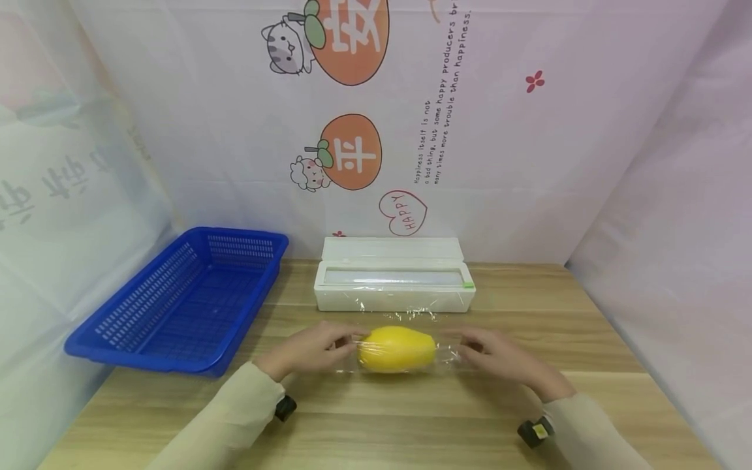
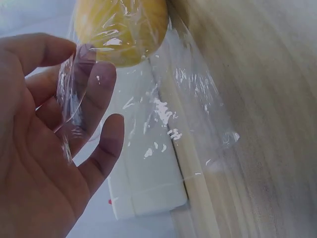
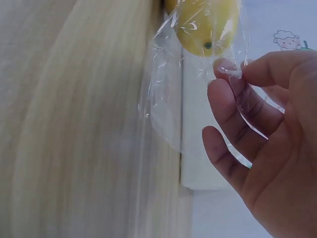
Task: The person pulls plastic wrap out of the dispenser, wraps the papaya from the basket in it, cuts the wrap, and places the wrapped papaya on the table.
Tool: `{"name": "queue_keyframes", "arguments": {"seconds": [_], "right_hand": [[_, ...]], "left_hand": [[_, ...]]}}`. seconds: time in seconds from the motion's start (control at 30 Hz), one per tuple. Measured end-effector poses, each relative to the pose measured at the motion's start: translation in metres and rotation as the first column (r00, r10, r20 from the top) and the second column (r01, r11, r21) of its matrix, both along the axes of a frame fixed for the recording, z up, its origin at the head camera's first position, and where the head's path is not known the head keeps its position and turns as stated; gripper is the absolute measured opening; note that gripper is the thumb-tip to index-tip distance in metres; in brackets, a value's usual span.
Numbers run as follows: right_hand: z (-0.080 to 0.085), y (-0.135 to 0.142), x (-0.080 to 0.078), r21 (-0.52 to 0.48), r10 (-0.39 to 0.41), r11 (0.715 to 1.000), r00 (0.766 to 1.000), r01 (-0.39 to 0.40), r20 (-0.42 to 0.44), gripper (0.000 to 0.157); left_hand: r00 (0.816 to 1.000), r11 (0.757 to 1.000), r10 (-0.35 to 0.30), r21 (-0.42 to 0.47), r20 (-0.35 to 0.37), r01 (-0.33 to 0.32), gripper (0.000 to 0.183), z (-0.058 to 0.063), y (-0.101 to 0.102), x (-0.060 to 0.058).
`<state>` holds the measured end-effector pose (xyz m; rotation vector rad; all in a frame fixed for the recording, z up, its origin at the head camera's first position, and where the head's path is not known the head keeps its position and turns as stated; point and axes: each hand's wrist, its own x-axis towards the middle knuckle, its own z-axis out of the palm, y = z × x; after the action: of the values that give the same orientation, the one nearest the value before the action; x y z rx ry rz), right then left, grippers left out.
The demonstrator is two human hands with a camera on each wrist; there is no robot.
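Note:
A smooth yellow oval fruit [image 1: 396, 350] is on the table in the head view, covered by clear plastic wrap [image 2: 163, 114]. A small dark green spot marks one end in the right wrist view. At the fruit's left end, my left hand [image 1: 320, 348] holds the wrap's edge between thumb and fingers, with film lying over the fingertips. On the other side my right hand [image 1: 499, 352] pinches a gathered bit of film between thumb and index finger, its other fingers loosely bent. Loose film spreads past both ends of the fruit.
Behind the fruit stands a white wrap dispenser box [image 1: 393, 300], its lid [image 1: 392, 249] raised and a roll [image 1: 393, 278] inside. A blue slotted basket [image 1: 235, 320] sits at the left. Printed cloth [image 1: 482, 215] hangs behind the wooden table [image 1: 411, 418].

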<state>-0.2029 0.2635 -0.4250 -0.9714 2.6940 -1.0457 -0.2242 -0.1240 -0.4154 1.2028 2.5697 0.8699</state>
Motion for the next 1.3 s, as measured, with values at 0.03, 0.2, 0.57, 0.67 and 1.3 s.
{"name": "queue_keyframes", "arguments": {"seconds": [0.03, 0.2, 0.57, 0.67, 1.3], "right_hand": [[-0.001, -0.002, -0.003, 0.007, -0.001, 1.000, 1.000, 0.001, 0.022, 0.044], [-0.006, -0.015, -0.016, 0.004, 0.010, 1.000, 0.993, -0.010, 0.121, 0.047], [-0.018, -0.027, -0.030, 0.046, -0.045, 0.998, 0.997, 0.042, 0.064, 0.031], [-0.022, -0.028, -0.031, 0.045, -0.043, 0.998, 0.998, 0.041, 0.044, 0.029], [-0.016, -0.029, -0.034, 0.008, -0.043, 0.999, 0.981, 0.042, 0.188, 0.029]], "left_hand": [[1.000, 1.000, 0.011, -0.004, -0.010, -0.011, 0.037, -0.001, -0.001, -0.002], [0.998, 0.998, 0.057, -0.003, -0.006, -0.057, 0.036, -0.004, -0.003, -0.009], [0.995, 0.993, 0.100, 0.059, -0.005, -0.099, 0.032, -0.009, 0.004, -0.016], [0.995, 0.993, 0.102, 0.064, 0.002, -0.101, 0.028, -0.011, 0.007, -0.018], [0.989, 0.992, 0.108, 0.057, 0.099, -0.114, 0.023, -0.008, 0.014, -0.019]]}}
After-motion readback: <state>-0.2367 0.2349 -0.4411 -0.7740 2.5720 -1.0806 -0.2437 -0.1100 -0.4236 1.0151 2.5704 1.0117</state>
